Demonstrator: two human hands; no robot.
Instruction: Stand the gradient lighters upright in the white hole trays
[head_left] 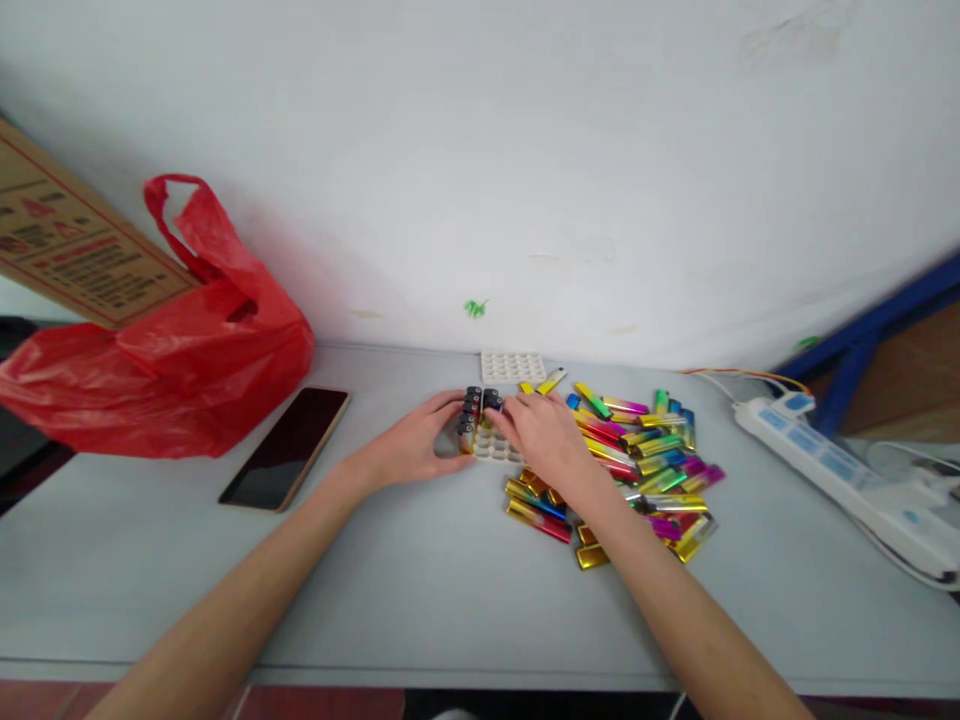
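A white tray with round holes (496, 447) lies on the table between my hands. Along its left side several lighters (470, 412) stand upright in a row, their black tops facing up. My left hand (412, 440) curves round the tray's left side, thumb at the near corner and fingers at the far one. Over the tray, my right hand (544, 430) is closed in a pinch at a black-topped lighter (493, 400); the fingers partly cover it. To the right, under and beyond my right forearm, spreads a loose pile of shiny coloured lighters (660, 460).
A second white holed tray (513, 366) lies against the wall. On the left are a phone (286, 448), a red plastic bag (202, 350) and a cardboard box (82, 235). A white power strip (832, 470) with cables lies on the right, near a blue frame (862, 345).
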